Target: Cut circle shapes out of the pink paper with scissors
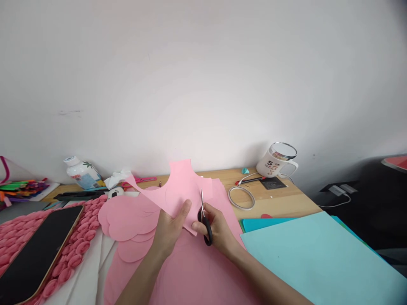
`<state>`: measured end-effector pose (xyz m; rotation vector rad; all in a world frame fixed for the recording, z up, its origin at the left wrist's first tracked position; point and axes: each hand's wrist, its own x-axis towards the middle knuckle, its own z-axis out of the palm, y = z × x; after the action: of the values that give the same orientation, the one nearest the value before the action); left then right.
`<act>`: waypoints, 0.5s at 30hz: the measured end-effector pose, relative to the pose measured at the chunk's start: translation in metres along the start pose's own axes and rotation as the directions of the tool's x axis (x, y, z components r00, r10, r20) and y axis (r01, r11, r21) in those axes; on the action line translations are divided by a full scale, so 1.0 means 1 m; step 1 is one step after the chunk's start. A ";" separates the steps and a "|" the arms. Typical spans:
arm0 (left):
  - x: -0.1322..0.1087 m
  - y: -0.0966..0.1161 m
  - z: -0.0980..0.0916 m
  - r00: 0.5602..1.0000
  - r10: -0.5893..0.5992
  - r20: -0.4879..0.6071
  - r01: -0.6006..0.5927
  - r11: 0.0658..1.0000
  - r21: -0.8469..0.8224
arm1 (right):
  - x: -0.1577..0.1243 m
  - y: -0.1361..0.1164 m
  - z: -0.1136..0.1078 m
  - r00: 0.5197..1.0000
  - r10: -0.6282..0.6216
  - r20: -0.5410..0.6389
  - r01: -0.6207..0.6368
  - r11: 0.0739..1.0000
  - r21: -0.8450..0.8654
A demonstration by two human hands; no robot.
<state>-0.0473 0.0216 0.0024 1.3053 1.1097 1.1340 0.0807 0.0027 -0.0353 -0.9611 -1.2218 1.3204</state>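
My left hand (pixel 171 226) grips a sheet of pink paper (pixel 181 182), thumb on top. Curved pieces are cut out of its edges, and a thin strip trails off to the left. In my right hand (pixel 218 226) is a pair of scissors (pixel 206 224) with black handles, its blades pointing up at the sheet's right part. How far the blades are apart is hard to make out. Beneath both hands lie more pink paper (pixel 203 271) and a pile of rounded pink cutouts (pixel 127 218).
A phone (pixel 41 250) rests on pink rolled pieces (pixel 71 258) at left. Behind stand a white bottle (pixel 84 173) and a lidded mug (pixel 276 161). A tape ring (pixel 241 198) lies near the mug. Light blue sheets (pixel 318 258) cover the right side.
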 end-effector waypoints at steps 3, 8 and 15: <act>0.002 0.000 -0.001 0.996 0.082 -0.019 -0.082 0.996 0.018 | 0.000 0.000 -0.001 1.000 -0.011 -0.026 0.011 1.000 -0.005; 0.000 0.005 -0.002 0.995 -0.021 0.100 0.025 0.999 -0.043 | -0.001 -0.006 -0.003 1.000 0.020 0.024 -0.021 0.998 0.061; 0.002 0.005 -0.006 0.997 -0.001 0.083 0.014 0.986 -0.165 | -0.003 -0.008 -0.001 0.998 0.019 0.065 -0.024 0.997 0.078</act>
<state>-0.0525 0.0238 0.0072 1.2063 0.9382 1.1313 0.0829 -0.0003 -0.0281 -0.8838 -1.2020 1.4158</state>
